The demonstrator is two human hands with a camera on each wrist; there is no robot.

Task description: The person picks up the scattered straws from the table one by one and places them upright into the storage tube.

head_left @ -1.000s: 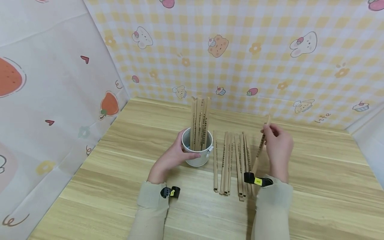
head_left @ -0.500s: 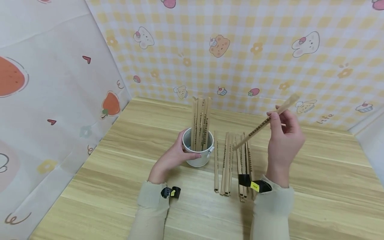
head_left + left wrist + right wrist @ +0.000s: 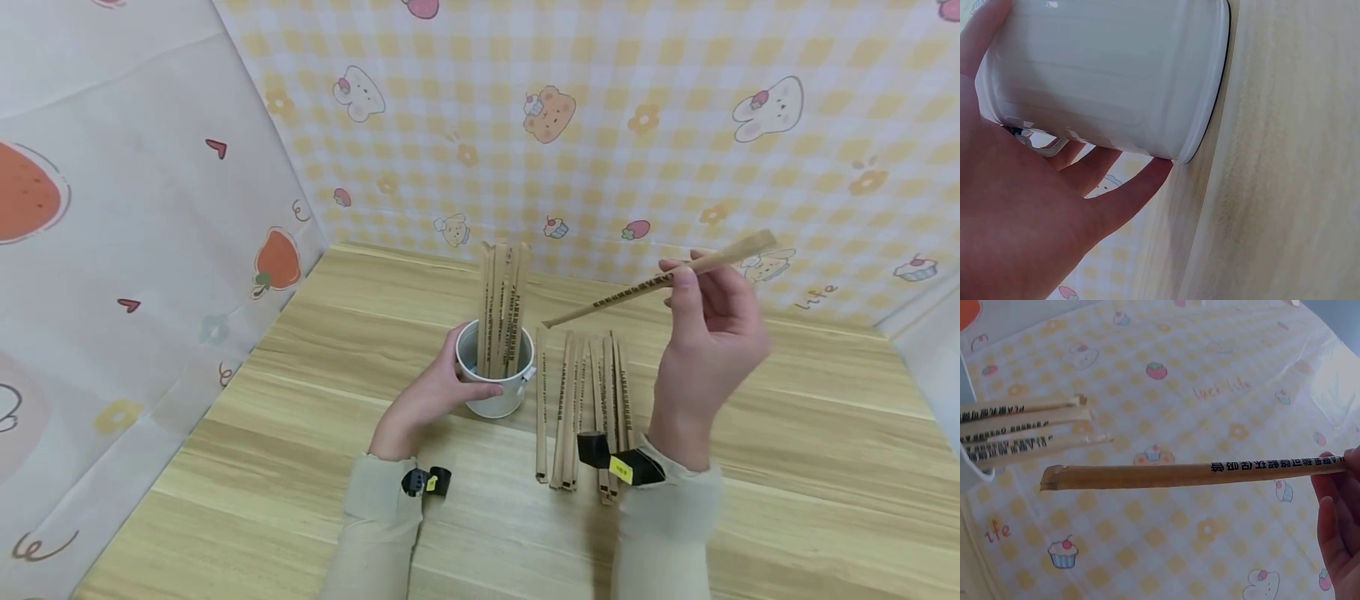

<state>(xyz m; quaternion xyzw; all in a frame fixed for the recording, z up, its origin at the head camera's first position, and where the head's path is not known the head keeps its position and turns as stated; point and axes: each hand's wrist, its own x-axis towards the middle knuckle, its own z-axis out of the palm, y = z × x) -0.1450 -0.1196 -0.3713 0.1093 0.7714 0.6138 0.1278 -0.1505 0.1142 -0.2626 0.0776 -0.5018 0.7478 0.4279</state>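
Observation:
A small white metal bucket (image 3: pixel 497 406) stands on the table, with several paper-wrapped straws (image 3: pixel 501 308) upright inside. My left hand (image 3: pixel 431 392) grips its left side, thumb across the front, fingers round the back; the left wrist view shows the bucket wall (image 3: pixel 1097 69) close up. Above the table, my right hand (image 3: pixel 708 342) pinches one wrapped straw (image 3: pixel 633 290) between thumb and fingers. This straw slants, its lower end just right of the bucket and apart from it. In the right wrist view the held straw (image 3: pixel 1179 475) points toward the straws in the bucket (image 3: pixel 1016 428).
Several more wrapped straws (image 3: pixel 567 417) lie side by side on the wooden table (image 3: pixel 262 467), right of the bucket, partly under my right wrist. A checked cloth (image 3: pixel 465 108) hangs behind the table, and a white printed cloth (image 3: pixel 150 208) hangs at the left.
My right hand has lifted the straw from near the table. The straw has swung from steep to flatter, its lower end moving left toward the bucket. My left hand keeps its grip.

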